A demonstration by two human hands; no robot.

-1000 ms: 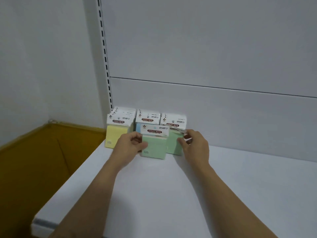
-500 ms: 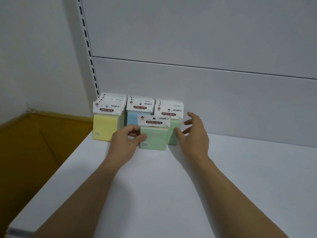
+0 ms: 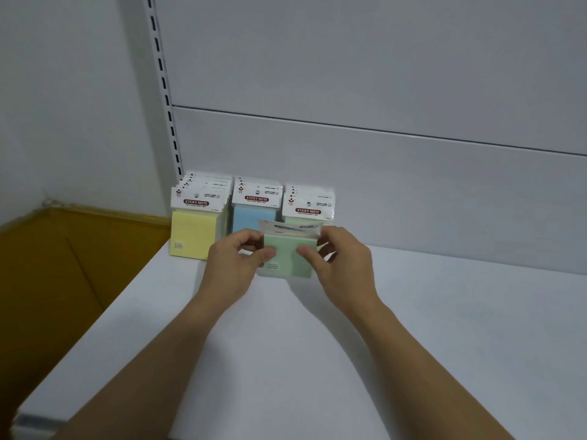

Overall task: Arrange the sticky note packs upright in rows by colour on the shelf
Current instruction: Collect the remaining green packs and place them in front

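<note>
In the head view, the person's left hand [image 3: 236,258] and right hand [image 3: 343,262] hold one green pack [image 3: 287,258] between them. Each hand has its thumb on the front face and its curled fingers behind a side edge, so both pinch the pack. The pack is just in front of the three rows at the back of the shelf [image 3: 317,344]. Its white header card leans away from the person. Its lower edge is blurred, so it cannot be told whether it rests on the shelf or is lifted.

From the pack, the green row [image 3: 308,206] stands at 1 o'clock, the blue row [image 3: 255,214] at 11 o'clock and the yellow row [image 3: 193,230] at 10 o'clock, next to the slotted upright [image 3: 165,90].

The pack sits between blue and green. If it goes straight back, it may land half in front of blue and spoil the colour rows; it probably needs to go toward 1 o'clock. The standing packs look light, so a knuckle or the header card could push the front green pack backward and topple it. If it is released while tilted, the pack itself may fall flat. The wrapper looks smooth, so a loose pinch could slip.
</note>
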